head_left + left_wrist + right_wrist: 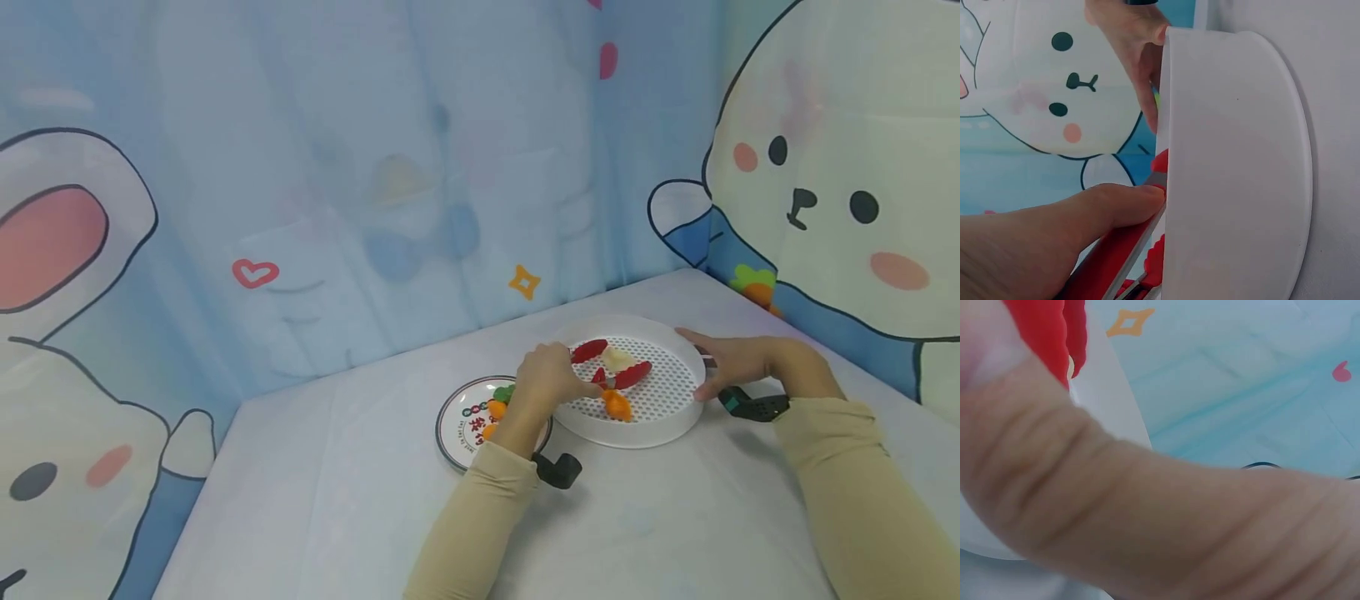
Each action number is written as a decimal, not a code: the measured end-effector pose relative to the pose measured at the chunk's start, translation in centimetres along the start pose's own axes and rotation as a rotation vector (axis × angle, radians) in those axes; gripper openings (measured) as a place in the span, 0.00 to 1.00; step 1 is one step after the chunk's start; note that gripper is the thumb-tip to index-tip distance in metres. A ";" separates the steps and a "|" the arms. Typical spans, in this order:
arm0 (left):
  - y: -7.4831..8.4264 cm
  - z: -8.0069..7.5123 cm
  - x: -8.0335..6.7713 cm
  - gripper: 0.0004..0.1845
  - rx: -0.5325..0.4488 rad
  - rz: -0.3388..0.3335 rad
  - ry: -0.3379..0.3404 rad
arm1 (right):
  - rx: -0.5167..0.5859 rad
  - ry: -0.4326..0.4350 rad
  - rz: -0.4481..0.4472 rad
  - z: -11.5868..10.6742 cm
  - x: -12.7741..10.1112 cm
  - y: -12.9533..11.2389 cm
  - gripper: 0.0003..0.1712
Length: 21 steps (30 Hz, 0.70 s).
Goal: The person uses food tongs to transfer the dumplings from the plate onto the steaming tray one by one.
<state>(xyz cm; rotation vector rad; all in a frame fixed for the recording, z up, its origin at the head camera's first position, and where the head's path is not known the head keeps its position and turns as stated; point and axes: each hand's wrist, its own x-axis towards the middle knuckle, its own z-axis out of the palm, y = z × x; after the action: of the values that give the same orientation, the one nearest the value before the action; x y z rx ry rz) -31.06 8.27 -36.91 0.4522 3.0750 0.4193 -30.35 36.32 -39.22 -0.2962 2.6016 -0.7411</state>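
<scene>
Red tongs (1113, 259) held in left hand (551, 379), over white perforated tray (678, 377), right hand (738, 362) gripping its side.

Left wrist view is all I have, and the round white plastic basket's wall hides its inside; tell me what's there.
Observer: A small glossy orange piece lies in the round white plastic basket.
Operator: Look between the scalloped red tips of the red-handled tongs.
Observer: A pale yellow piece shows there; whether they grip it, I can't tell.
Operator: Report what's beside the basket.
Observer: A round white plate with a dark rim, on its left.
</scene>
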 end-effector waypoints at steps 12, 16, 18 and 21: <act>-1.9 -5.3 -1.2 0.42 -0.157 0.163 0.113 | 0.005 0.000 -0.020 -0.4 -0.2 1.0 0.70; -4.5 -7.7 -1.8 0.43 -0.240 0.203 0.123 | -0.007 0.002 -0.018 -0.9 -0.1 1.4 0.69; -6.1 -8.5 -2.1 0.43 -0.235 0.240 0.111 | -0.012 0.005 -0.025 -1.0 0.0 1.6 0.69; -8.9 -9.7 -2.6 0.42 -0.210 0.327 0.057 | -0.025 0.017 -0.038 -1.0 0.0 1.8 0.68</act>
<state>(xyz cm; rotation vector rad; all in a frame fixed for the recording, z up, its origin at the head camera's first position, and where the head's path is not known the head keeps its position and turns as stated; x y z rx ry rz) -31.45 -3.20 -29.98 0.9511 2.9648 0.7628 -30.94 38.33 -39.43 -0.3490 2.6297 -0.7275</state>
